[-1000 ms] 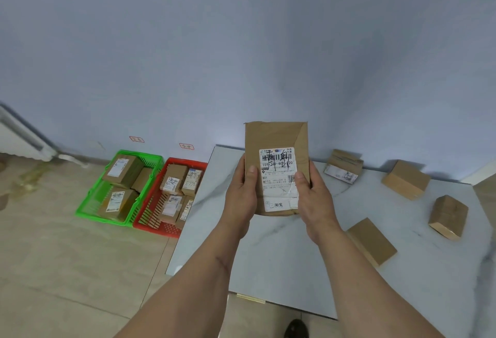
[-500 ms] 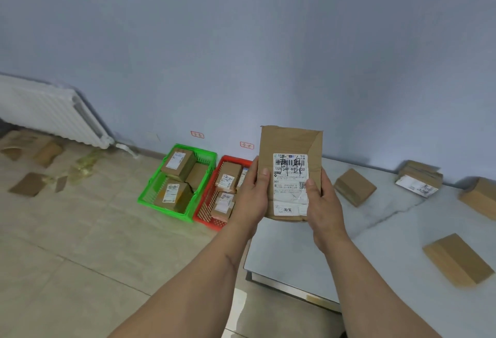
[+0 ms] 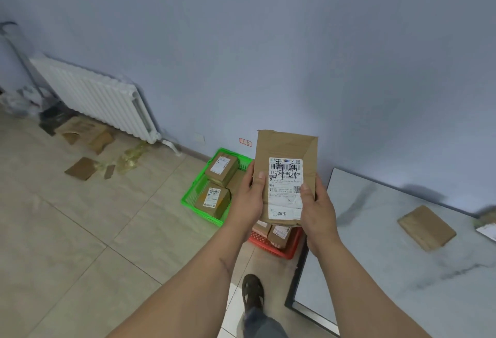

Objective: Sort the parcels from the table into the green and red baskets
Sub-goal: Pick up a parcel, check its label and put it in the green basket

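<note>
Head view: my left hand (image 3: 248, 198) and right hand (image 3: 318, 209) clasp one flat brown paper parcel (image 3: 285, 176) upright, above the red basket (image 3: 284, 247). Green basket (image 3: 200, 210) at nine o'clock holds three boxes; one parcel lies on the marble table (image 3: 375, 270).

Soft even light, warped edges

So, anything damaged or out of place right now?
The held parcel is creased, its label wrinkled and scribbled over. Cardboard scraps and crumpled tape litter the floor below the radiator.
</note>
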